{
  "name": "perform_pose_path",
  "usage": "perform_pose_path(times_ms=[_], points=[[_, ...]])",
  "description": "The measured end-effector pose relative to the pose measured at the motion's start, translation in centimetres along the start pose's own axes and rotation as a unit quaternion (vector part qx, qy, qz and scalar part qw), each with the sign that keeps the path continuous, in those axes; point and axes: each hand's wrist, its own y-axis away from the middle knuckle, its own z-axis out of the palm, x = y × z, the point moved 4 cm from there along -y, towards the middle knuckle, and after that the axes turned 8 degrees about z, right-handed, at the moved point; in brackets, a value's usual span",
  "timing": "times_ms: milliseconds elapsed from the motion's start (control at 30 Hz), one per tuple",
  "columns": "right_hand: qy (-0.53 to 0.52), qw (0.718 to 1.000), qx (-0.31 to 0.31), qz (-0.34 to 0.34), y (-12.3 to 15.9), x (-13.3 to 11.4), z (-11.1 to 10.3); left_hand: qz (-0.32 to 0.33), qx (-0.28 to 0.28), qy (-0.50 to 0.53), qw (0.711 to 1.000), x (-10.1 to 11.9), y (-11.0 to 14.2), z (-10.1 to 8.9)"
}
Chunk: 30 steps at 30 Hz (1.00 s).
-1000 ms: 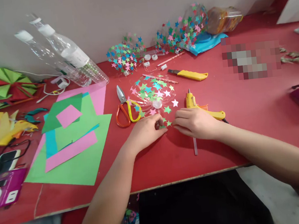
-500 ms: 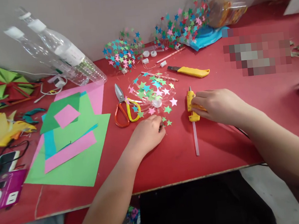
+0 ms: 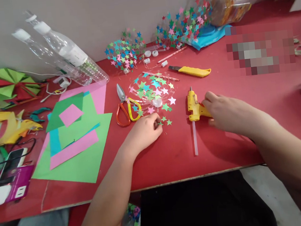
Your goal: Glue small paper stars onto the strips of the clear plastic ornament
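One yellow glue gun lay on the red table, its nozzle toward the wall and one pale glue stick poking out of its back end toward me. My right hand was closed round its handle. To its left spread one clear plastic piece dotted with paper stars, too many overlapping for me to count. Two green stars lay loose on the table, between that piece and me. My left hand was just beside them, its fingers curled in narrow, a bit of green showing at the tips; I can't tell whether they pinched it. One pair of scissors, with one red and one yellow handle, sat left of the plastic piece, and one yellow cutter lay beyond the gun. Two striped sticks and two white discs lay farther back. Behind them stood more star-dotted clear shapes, their number hard to make out, then one jar on its side by one blue packet. At least two clear bottles leaned at the back left, above a pile of pink, green and blue paper.
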Motion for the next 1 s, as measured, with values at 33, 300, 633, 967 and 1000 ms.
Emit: perform_pose_path(times_ms=[33, 300, 633, 967, 1000], points=[[-0.012, 1.0, 0.002, -0.006, -0.1, -0.2, 0.1, -0.004, 0.0, 0.008, 1.0, -0.1, 0.0, -0.1], [-0.092, 0.995, 0.009, 0.038, -0.3, -0.7, -1.2, -0.06, 0.057, 0.226, 0.971, -0.5, 0.2, -0.1], [-0.174, 0.981, 0.031, 0.08, -0.5, -0.4, -2.3, -0.063, -0.029, 0.322, 0.944, 0.3, 0.1, 1.2], [-0.222, 0.955, 0.147, 0.129, -0.9, -0.4, -3.6, -0.029, -0.087, 0.323, 0.942, 1.7, 0.7, 1.2], [-0.252, 0.943, 0.172, 0.131, -0.9, -0.2, -3.9, -0.024, -0.095, 0.35, 0.932, 1.9, 0.8, 1.1]])
